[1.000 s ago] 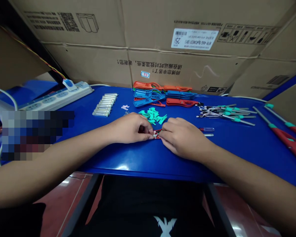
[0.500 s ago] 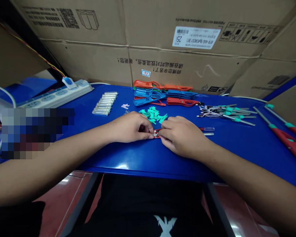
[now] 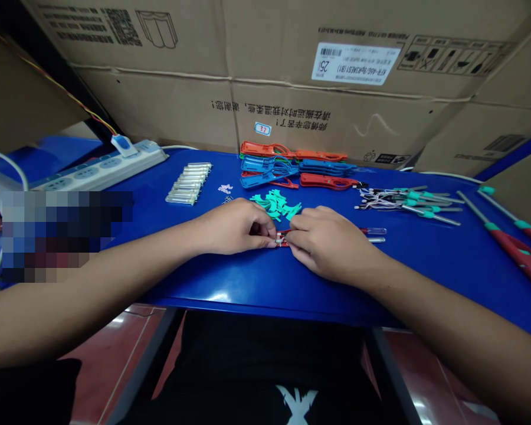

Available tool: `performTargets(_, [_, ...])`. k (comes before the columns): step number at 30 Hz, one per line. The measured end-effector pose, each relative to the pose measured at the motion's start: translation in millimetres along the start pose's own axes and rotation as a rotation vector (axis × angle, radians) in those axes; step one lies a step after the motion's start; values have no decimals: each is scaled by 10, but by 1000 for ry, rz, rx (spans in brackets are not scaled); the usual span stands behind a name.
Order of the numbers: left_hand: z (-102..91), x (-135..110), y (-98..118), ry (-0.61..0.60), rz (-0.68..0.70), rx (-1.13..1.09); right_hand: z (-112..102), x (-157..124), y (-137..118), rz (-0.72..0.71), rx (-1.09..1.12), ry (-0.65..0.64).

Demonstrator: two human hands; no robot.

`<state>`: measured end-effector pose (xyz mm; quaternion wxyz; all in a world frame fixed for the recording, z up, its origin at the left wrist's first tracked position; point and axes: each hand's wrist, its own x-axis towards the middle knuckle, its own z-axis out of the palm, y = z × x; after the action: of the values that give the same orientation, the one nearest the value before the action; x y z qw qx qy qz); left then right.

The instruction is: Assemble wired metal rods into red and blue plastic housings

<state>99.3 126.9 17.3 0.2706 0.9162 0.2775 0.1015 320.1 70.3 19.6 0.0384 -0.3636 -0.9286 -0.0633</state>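
Observation:
Between my two hands lies a red lighter casing [image 3: 283, 241], low over the near middle of the table, with a small pale part inside. My left hand [image 3: 236, 229] pinches its left end with thumb and forefinger. Closed fingers of my right hand [image 3: 330, 243] press on it from the right and cover most of it. A metal tube [image 3: 376, 240] sticks out beyond the right hand. Beside that tube lies a slim stick with a clear purplish end [image 3: 377, 231]. Just behind the fingers is a heap of green trigger pieces [image 3: 274, 205].
Orange, blue and red casings [image 3: 272, 164] are stacked at the back. Clear fuel tubes [image 3: 189, 184] stand in a row at left, near a power strip [image 3: 104, 168]. Wired metal nozzles [image 3: 418, 203] and red lighters [image 3: 517, 251] lie right. A cardboard wall [image 3: 168, 112] rises behind.
Both hands stay nearly still on the red casing, with only slight finger shifts. The whole view has moved a little.

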Motion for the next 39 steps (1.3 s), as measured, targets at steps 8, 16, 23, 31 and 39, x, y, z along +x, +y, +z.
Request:
performTargets(8, [0, 5, 8, 2, -19, -10, 19, 8, 7, -1, 16, 4])
performTargets(16, [7, 3, 18, -3, -19, 30, -9, 54, -12, 19, 62, -56])
performTargets(23, [4, -3, 16, 1, -9, 28, 23, 39, 2, 27, 78, -36])
performTargets(31, [-9, -2, 41, -9, -11, 17, -39, -34, 86, 60, 132, -2])
performTargets(39, [-1, -7, 20, 0, -1, 15, 21, 13, 51, 64, 132, -12])
